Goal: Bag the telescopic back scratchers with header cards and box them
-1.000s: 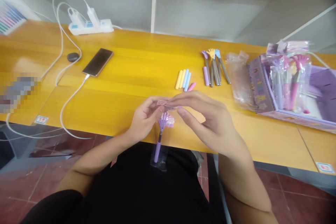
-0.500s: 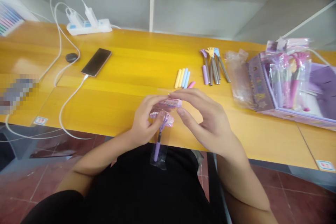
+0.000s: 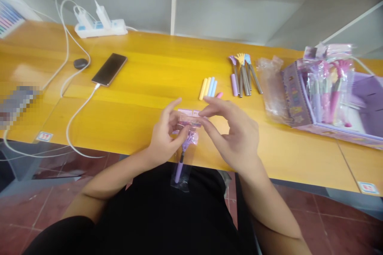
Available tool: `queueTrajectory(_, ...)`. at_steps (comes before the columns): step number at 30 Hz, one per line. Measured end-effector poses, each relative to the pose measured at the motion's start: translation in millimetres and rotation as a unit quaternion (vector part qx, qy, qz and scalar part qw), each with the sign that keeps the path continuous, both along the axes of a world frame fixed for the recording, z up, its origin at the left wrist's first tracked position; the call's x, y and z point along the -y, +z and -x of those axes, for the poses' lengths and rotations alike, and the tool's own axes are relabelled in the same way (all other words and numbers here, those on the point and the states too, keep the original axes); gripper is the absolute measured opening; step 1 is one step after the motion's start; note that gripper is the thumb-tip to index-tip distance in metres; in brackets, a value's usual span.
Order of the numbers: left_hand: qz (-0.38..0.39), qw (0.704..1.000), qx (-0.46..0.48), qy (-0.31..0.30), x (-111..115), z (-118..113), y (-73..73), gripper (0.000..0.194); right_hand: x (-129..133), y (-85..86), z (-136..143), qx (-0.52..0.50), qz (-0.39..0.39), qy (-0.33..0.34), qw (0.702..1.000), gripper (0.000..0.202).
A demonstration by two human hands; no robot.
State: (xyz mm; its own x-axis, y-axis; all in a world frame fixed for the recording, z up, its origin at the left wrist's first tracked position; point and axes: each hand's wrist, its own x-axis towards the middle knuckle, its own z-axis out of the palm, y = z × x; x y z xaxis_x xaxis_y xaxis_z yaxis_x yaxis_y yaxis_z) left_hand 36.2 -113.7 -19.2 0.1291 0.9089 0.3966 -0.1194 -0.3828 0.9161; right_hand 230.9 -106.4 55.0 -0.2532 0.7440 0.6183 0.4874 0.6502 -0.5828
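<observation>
While a person in a black top sits at a yellow wooden table (image 3: pixel 149 67), the left hand (image 3: pixel 163 139) clamps a small pink card (image 3: pixel 190 120) between thumb and fingers just above the near edge. The right hand (image 3: pixel 239 135) curves in from the other side, its thumb and fingertips at the card's right end; whether they close on it cannot be told. Below the card hangs a purple hand-shaped stick (image 3: pixel 179 172) in a clear bag (image 3: pixel 183 185), its spread-finger head up and its grip end down in front of the black top. Beyond the hands lie yellow sleeves (image 3: pixel 204 89), blue sleeves (image 3: pixel 212 87) and a pink sleeve (image 3: pixel 220 95), partly hidden. Next to them are metal rods (image 3: pixel 245 81) topped with purple, yellow and blue hands, and a purple sleeve (image 3: pixel 233 85). Empty clear bags (image 3: pixel 273 91) rest against a purple box (image 3: pixel 299 99) holding wrapped pink and purple sticks (image 3: pixel 329 95). At the left, a phone (image 3: pixel 109 69) is plugged into a white cable (image 3: pixel 76 115), near a dark mouse (image 3: pixel 80 63) and a white power strip (image 3: pixel 101 28).
</observation>
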Motion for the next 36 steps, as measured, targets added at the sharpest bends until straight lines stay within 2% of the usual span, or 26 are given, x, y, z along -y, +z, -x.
queueTrajectory(3,0.048,0.999,0.009,-0.023,1,1,1.3,0.051,-2,-4.1,1,0.019,-0.036,0.006,0.999,0.019)
queueTrajectory(6,0.072,0.996,0.022,-0.048,1,2,3.2,0.037,-3,-9.9,-2,0.042,-0.058,0.002,0.997,0.019)
queueTrajectory(11,0.072,0.995,0.034,-0.054,0,2,8.3,0.035,-5,-19.9,-5,0.078,-0.073,0.002,0.994,0.018)
queueTrajectory(15,0.061,0.995,0.061,-0.054,-1,5,15.0,0.029,-5,-17.9,-8,0.091,-0.077,0.038,0.992,0.014)
queueTrajectory(18,0.088,0.993,0.07,-0.037,-2,7,20.2,0.031,-4,-14.6,-10,0.106,-0.072,0.069,0.989,0.021)
queueTrajectory(22,0.125,0.989,0.074,-0.012,-3,7,23.1,0.027,-3,-15.2,-7,0.101,-0.068,0.077,0.989,0.016)
queueTrajectory(24,0.13,0.989,0.066,-0.002,-3,5,23.2,0.026,-2,-16.5,-2,0.066,-0.029,0.053,0.996,0.016)
queueTrajectory(27,0.134,0.989,0.057,-0.01,-3,3,22.5,0.029,0,-17.8,7,-0.009,0.085,0.021,0.996,0.017)
queueTrajectory(30,0.144,0.987,0.067,-0.014,-2,3,20.4,0.032,1,-18.9,11,-0.07,0.179,0.039,0.981,0.013)
queueTrajectory(32,0.154,0.986,0.069,-0.013,-1,4,18.6,0.037,0,-20.4,11,-0.094,0.2,0.044,0.974,0.019)
queueTrajectory(36,0.161,0.986,0.041,-0.004,1,5,17.1,0.04,-4,-25.7,11,-0.097,0.188,0.022,0.977,0.024)
